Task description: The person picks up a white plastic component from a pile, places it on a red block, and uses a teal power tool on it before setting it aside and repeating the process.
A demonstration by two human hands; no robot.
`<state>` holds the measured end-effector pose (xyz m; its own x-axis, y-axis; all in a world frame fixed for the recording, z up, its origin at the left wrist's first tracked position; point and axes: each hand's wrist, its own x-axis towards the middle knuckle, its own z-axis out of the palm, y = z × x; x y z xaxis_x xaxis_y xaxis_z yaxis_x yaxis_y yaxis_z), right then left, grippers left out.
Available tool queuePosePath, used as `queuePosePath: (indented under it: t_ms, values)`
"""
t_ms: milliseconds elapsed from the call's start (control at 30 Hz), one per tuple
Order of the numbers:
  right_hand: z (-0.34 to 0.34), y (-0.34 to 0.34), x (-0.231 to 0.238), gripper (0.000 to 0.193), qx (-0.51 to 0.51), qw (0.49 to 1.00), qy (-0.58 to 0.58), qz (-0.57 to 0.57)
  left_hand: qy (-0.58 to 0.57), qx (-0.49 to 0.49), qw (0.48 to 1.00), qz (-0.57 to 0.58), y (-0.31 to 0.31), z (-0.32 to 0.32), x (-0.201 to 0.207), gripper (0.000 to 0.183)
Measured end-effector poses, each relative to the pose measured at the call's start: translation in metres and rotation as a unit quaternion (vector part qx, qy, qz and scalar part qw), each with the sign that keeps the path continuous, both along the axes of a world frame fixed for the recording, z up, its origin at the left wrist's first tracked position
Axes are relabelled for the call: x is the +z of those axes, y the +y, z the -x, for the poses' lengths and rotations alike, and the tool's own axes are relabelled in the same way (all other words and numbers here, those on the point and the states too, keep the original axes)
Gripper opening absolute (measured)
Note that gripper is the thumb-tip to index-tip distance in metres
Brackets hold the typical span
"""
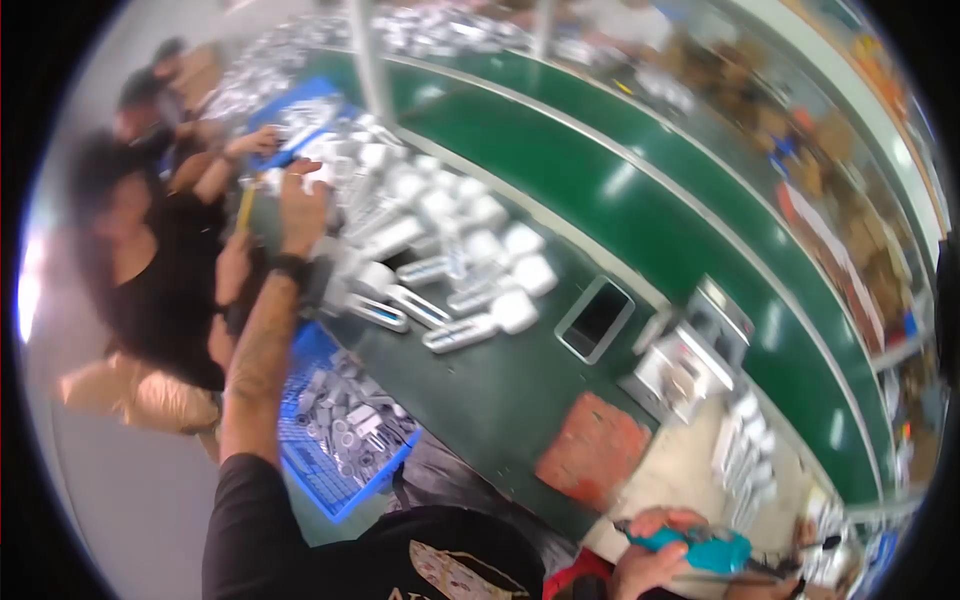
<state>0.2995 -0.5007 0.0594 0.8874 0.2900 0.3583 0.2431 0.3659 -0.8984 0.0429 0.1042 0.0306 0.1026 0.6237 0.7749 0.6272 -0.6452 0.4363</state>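
Note:
My left arm stretches to the far left, with a dark band at the wrist. My left hand (303, 212) is over the near-left edge of a heap of white plastic parts (400, 235). Its fingers are smeared by motion, so whether they grip a part does not show. The parts have rounded heads and long slotted handles. At the lower right, my right hand (645, 568) is closed around a teal electric screwdriver (708, 552). The tool lies sideways, its dark tip toward the left.
A phone (595, 320) and a worn red pad (594, 450) lie on the green bench. Beside them stands a metal fixture (684, 372) near a row of white parts (745, 450). Below the bench edge is a blue crate (340, 505) of grey pieces. Co-workers (150, 260) sit left.

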Motion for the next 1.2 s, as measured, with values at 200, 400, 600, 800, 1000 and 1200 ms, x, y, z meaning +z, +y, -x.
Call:
queuePosePath:
  t_ms: [200, 400, 600, 800, 1000, 1200]
  values:
    - [-0.001, -0.002, 0.009, 0.061, 0.055, 0.997, 0.041, 0.044, -0.051, -0.326, 0.927, 0.181, -0.2, -0.13, 0.087, 0.026]
    - [0.003, -0.031, 0.014, 0.068, 0.055, 0.994, 0.065, 0.067, 0.06, -0.687, 0.696, 0.201, -0.429, -0.313, 0.078, 0.023]
    - [0.01, -0.054, 0.013, 0.067, 0.049, 0.994, 0.077, 0.06, 0.227, -0.59, 0.756, 0.171, -0.509, -0.453, -0.005, 0.052]
    - [0.014, -0.072, 0.012, 0.069, 0.035, 0.993, 0.082, 0.072, 0.167, -0.496, 0.799, 0.297, -0.506, -0.467, -0.041, 0.043]
    - [-0.007, -0.073, 0.004, 0.074, -0.031, 0.995, 0.03, 0.094, 0.164, -0.509, 0.781, 0.324, -0.509, -0.435, -0.014, 0.04]
    - [-0.042, -0.061, -0.005, 0.074, -0.084, 0.987, 0.023, 0.133, 0.11, -0.624, 0.715, 0.295, -0.48, -0.331, 0.029, 0.023]
